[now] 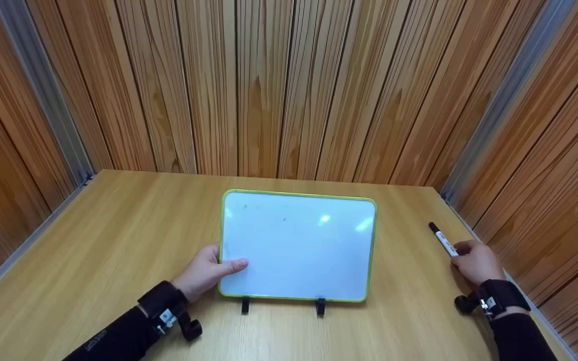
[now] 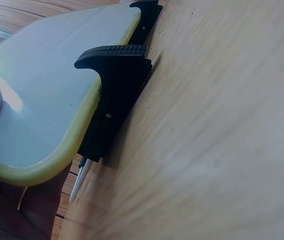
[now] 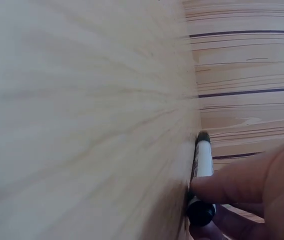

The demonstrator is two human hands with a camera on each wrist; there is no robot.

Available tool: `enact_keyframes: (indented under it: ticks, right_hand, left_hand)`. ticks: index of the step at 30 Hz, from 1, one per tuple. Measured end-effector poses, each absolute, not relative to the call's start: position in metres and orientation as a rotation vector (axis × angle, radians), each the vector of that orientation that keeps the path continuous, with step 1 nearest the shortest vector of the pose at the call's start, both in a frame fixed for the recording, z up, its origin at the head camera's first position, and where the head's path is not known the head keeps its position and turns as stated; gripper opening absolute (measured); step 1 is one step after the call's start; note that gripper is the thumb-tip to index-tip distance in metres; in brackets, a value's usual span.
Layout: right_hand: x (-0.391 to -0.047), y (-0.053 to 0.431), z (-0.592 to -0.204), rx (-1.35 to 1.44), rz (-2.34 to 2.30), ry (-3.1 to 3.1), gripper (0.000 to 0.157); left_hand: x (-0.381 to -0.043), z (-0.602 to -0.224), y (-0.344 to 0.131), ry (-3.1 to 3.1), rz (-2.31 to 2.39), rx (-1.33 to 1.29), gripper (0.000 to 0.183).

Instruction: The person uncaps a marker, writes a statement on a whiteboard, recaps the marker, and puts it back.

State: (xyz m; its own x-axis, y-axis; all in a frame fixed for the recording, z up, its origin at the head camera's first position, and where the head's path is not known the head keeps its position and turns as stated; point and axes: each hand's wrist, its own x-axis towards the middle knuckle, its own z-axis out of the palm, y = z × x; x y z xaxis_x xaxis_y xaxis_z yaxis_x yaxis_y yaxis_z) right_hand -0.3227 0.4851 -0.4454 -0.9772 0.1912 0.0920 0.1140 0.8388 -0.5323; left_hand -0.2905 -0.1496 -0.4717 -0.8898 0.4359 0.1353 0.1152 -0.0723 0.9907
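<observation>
A small whiteboard (image 1: 299, 245) with a yellow-green rim leans upright on a black stand (image 2: 114, 95), whose two front hooks catch its lower edge. My left hand (image 1: 208, 271) grips the board's left side, thumb across the white face and fingers behind it. At the right of the table, my right hand (image 1: 477, 263) pinches a white marker (image 1: 444, 241) near one end between thumb and fingers. The marker's black cap points away from me, and in the right wrist view its barrel (image 3: 204, 159) lies close along the tabletop.
The wooden table (image 1: 148, 215) is bounded by wood-plank walls (image 1: 264, 90) at the back and both sides. The right wall (image 1: 560, 165) stands close beside my right hand. Black wrist straps (image 1: 166, 303) with small devices sit on both wrists.
</observation>
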Motion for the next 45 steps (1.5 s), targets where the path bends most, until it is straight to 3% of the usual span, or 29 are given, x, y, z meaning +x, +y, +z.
enact_keyframes:
  ticks: [8,20,30,45]
  right_hand:
    - [-0.320,0.485,-0.442,-0.329,0.904,-2.938,0.057]
    - [-0.319,0.471,-0.437,-0.356,1.009,-2.881,0.059]
    - [-0.314,0.427,-0.419,-0.133,1.066,-2.509,0.049]
    - [-0.292,0.345,-0.396,0.236,1.170,-2.217,0.028]
  left_hand:
    - [-0.290,-0.470,-0.149,1.987,2.043,0.588,0.052]
    - [-0.289,-0.468,-0.150,1.982,2.044,0.576,0.051]
    - [-0.291,-0.467,-0.150,2.001,2.009,0.585,0.052]
    - [-0.292,-0.461,-0.156,2.107,1.924,0.531,0.066]
